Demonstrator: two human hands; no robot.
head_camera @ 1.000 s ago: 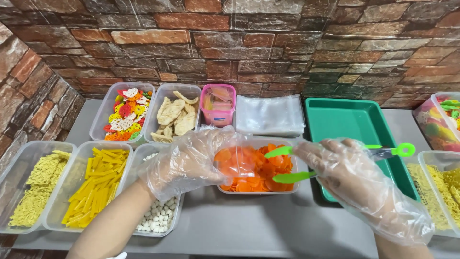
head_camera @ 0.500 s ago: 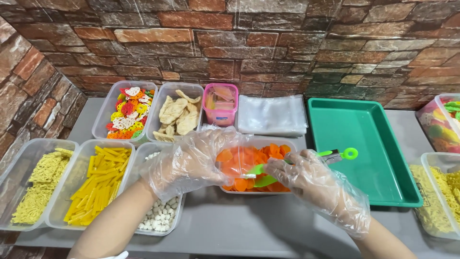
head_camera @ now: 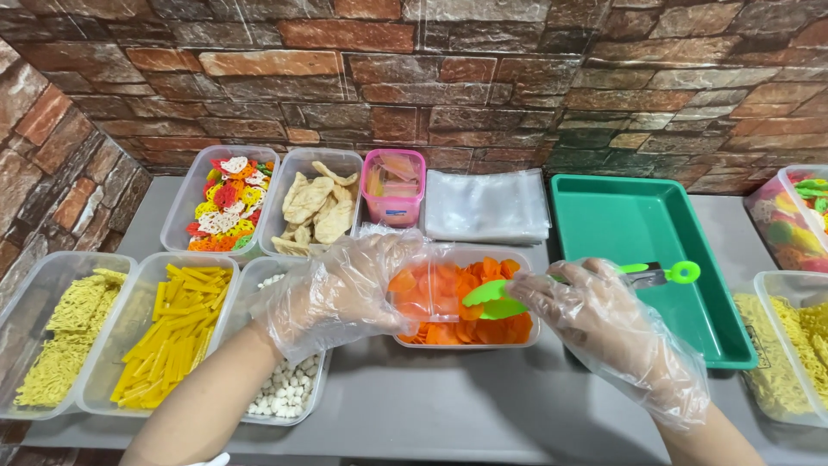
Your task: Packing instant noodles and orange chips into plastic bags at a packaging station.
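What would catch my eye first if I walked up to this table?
Probably the bright orange round chips in the clear tub at the centre, where the right hand in a loose plastic glove works green tongs. The gloved left hand holds a clear bag at the tub's left edge. Next, the yellow sticks at the left and the green tray at the right.

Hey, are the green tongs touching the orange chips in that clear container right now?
Touching. In the head view, the green tongs, gripped by the right hand, have their spoon-shaped tips closed over the orange chips with no gap showing.
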